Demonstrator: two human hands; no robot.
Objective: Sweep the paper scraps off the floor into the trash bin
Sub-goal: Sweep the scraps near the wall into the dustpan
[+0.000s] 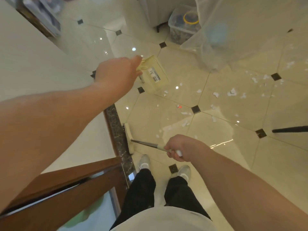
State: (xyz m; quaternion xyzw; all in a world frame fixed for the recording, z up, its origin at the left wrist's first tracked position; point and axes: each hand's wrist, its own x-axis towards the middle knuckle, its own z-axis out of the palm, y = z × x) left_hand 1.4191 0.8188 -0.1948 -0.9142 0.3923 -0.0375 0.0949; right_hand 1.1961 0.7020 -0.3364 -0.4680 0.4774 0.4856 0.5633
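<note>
You are gripping the dustpan [154, 75] at its top edge with your left hand [116, 72], pan hanging below the fingers, ready to lower. Your right hand [179, 147] is clenching the broom [145, 144]; paper scraps [231, 92] are lying beyond both, unswept.

Your left arm reaches forward, nearly straight, bare to above the elbow. Your left hand [116, 72] is turned back-up, fingers curled out of sight around a handle at its far edge; the grip looks closed, though the fingertips are hidden. Your right arm comes in from the lower right, bent, forearm angled toward the middle. Your right hand [179, 147] sits lower and closer to your body, knuckles up, fist wrapped tight on a thin pole. The two hands are well apart. Your legs stand below, feet slightly apart.
</note>
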